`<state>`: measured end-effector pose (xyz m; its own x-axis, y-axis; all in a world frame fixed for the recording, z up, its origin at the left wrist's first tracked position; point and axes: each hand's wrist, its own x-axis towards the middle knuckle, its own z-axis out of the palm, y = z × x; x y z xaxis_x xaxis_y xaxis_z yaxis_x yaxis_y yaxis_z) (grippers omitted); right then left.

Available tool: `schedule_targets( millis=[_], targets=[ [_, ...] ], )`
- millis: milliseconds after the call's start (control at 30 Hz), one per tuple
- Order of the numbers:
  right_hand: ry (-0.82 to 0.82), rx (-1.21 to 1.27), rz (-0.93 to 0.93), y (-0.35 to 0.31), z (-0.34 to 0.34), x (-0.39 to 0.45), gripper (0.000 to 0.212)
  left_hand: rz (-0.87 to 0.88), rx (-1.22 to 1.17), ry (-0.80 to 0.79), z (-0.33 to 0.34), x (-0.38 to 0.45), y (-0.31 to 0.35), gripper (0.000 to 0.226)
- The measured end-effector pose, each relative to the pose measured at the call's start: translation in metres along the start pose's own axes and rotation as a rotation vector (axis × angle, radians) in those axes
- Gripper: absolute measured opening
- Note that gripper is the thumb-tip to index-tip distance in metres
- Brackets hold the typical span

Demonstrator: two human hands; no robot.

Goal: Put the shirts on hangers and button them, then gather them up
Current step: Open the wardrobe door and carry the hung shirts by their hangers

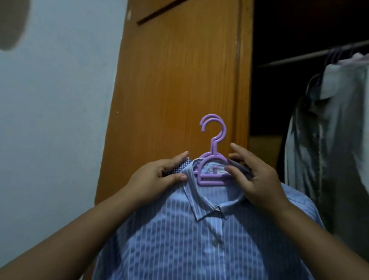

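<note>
Behind the striped shirt [192,246] stands an orange wooden wardrobe panel [180,73], close to the two purple hangers [212,164] that stick out of its collar. Right of the panel, inside the dark wardrobe, a grey shirt [334,129] hangs from a rail [318,53]. A pale blue wall [60,108] fills the left side. The left hand [161,175] pinches the collar between thumb and fingers. The right hand [253,180] grips the hangers' shoulder with curled fingers.

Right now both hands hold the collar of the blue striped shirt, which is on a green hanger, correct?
Not quite: the hanger is purple, not green, as the head view shows. The left hand and right hand do hold the collar of the blue striped shirt.
</note>
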<state>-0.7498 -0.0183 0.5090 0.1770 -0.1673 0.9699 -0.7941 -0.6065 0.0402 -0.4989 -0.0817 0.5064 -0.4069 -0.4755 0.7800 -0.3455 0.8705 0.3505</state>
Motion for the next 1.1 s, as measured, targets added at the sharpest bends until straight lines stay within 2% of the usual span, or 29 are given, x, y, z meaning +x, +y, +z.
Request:
schedule_targets(
  millis=[67,200,367,533,767,900,1100],
  targets=[
    [-0.001,-0.122,-0.06,0.016,-0.013,-0.003,0.05,0.022,-0.032,0.004,0.003,0.016,-0.001,0.05],
    [-0.015,-0.402,-0.133,0.048,-0.042,-0.009,0.068,0.081,-0.074,0.011,0.004,0.052,0.0,0.049],
    [-0.093,-0.683,-0.087,0.081,-0.067,-0.011,0.077,0.132,-0.077,0.015,0.006,0.094,0.006,0.054],
    [-0.156,-0.638,0.037,0.099,-0.071,0.003,0.092,0.139,-0.039,0.029,0.015,0.118,0.012,0.056],
    [-0.228,-0.495,0.053,0.129,-0.071,0.024,0.109,0.11,0.011,0.095,0.012,0.137,0.025,0.057],
    [-0.163,-0.503,-0.073,0.159,-0.075,0.041,0.109,0.074,0.029,0.151,0.012,0.146,0.034,0.057],
    [-0.059,-0.534,-0.234,0.196,-0.067,0.057,0.096,0.054,0.051,0.212,0.019,0.145,0.05,0.05]
  ],
)
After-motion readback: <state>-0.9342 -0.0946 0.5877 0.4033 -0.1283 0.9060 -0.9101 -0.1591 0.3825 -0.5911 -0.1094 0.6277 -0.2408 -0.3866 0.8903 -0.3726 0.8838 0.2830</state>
